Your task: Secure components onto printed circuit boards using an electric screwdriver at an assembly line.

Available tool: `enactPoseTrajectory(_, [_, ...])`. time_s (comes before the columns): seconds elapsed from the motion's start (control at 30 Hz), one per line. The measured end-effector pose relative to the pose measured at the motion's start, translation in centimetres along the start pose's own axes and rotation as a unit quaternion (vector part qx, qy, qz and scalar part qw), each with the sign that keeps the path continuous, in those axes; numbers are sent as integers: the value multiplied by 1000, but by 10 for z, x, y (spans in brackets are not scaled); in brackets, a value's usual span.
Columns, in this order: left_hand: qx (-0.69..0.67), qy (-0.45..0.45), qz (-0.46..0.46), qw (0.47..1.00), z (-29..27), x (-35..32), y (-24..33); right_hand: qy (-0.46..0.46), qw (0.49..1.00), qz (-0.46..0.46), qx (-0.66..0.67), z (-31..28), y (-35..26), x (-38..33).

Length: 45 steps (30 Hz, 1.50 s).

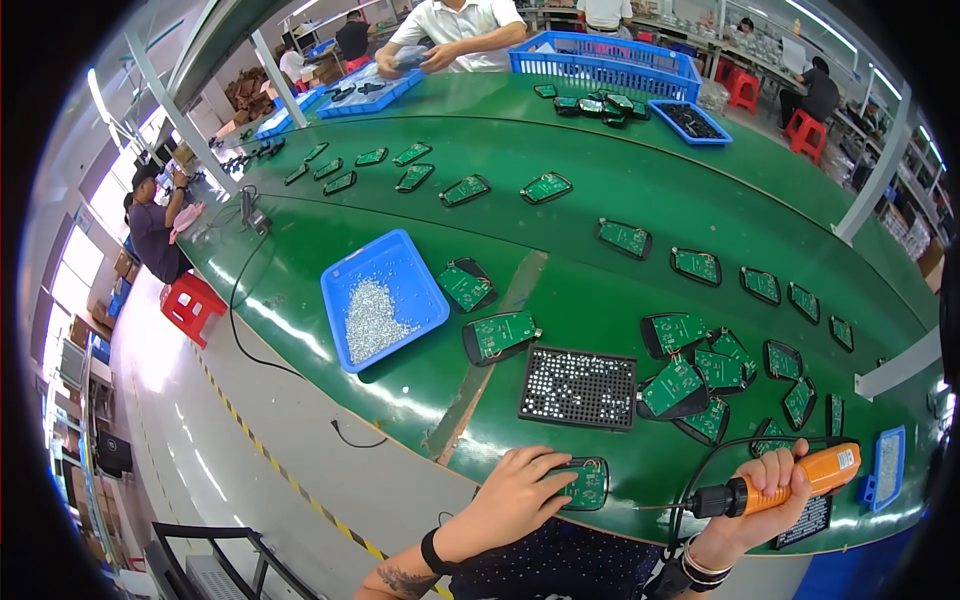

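Note:
My left hand [522,490] lies at the near table edge, its fingers resting over a green circuit board [588,484] in a black housing and gripping it against the tabletop. Part of that board is hidden under the fingers. My right hand [768,500] is wrapped around an orange electric screwdriver [805,477]. Its thin bit [660,507] points left toward the board, apart from it. Just beyond my left hand stands a black perforated screw tray [578,388], many of its holes filled with shiny screws.
A blue tray [388,300] of loose screws stands to the left. Circuit boards in housings [675,385] are piled right of the screw tray, with more along the green table. A black cord [690,480] curves by the screwdriver. A person [455,35] works across the table.

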State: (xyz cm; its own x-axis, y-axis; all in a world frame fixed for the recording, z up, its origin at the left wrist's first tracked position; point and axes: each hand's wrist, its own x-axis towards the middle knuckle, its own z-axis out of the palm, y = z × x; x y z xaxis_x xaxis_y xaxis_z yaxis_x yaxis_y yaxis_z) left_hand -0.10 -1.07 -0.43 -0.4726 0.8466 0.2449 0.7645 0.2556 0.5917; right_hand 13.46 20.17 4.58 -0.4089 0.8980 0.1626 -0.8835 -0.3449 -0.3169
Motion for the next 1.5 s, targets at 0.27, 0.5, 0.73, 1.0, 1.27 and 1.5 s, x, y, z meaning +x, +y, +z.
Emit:
enactPoseTrajectory(0.27, [16, -34, 4, 999, -4, 4, 9, -2, 1000, 15, -18, 0, 3, -1])
enactPoseTrajectory(0.5, [19, -51, 15, 998, -3, 5, 7, 51, 999, 10, 14, 6, 1, -4])
enactPoseTrajectory(0.73, [-39, -28, 4, 999, -5, 6, 7, 19, 998, -33, -59, 7, -1, -8])
enactPoseTrajectory(1.0, [-19, -50, -10, 999, -8, 6, 2, 9, 997, -39, -72, 11, 3, -10])
enactPoseTrajectory(1.27, [-35, -44, -15, 998, -3, 8, 2, 14, 994, -44, -96, 11, 7, -14])
enactPoseTrajectory(1.5, [-59, -43, -24, 997, 1, 9, -4, -171, 948, -50, -264, 12, 15, -40])
